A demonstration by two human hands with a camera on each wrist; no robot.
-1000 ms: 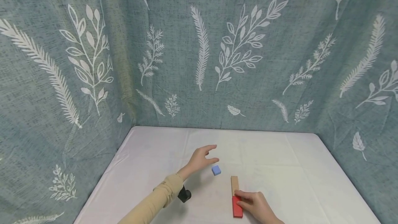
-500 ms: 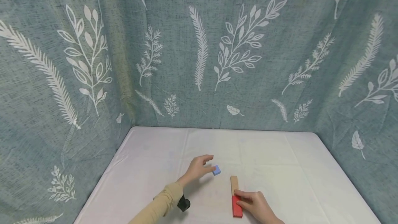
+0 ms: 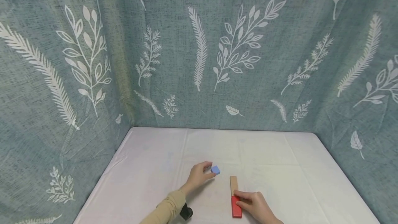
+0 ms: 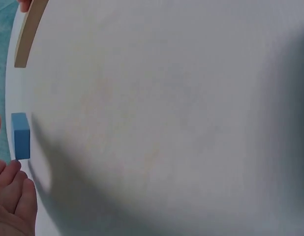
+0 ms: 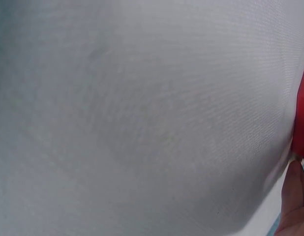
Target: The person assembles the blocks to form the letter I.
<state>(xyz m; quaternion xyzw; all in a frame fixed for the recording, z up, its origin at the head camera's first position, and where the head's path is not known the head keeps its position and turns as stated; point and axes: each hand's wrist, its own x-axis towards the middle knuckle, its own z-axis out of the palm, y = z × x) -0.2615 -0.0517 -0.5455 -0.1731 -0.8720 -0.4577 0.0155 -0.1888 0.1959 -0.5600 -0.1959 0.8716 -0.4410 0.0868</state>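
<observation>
A small blue block [image 3: 216, 169] lies on the white cloth near the middle. My left hand [image 3: 196, 177] reaches around it, with the thumb on the near side and fingertips on the far side. In the left wrist view the blue block [image 4: 21, 136] stands between thumb and fingers, and a gap shows on the thumb side. My right hand [image 3: 257, 205] holds a red block [image 3: 236, 212] by its far end with thumb and index finger. A plain wooden block [image 3: 233, 184] extends from the red one's far end, in line with it.
White cloth covers the table [image 3: 280, 168]. A green curtain [image 3: 186, 106] with white leaf prints hangs behind and on both sides. A black wrist camera [image 3: 186, 213] sits under the left sleeve.
My left hand has come down and nearer, from above the blue block to around it. The right hand and the red and wooden blocks have stayed put.
</observation>
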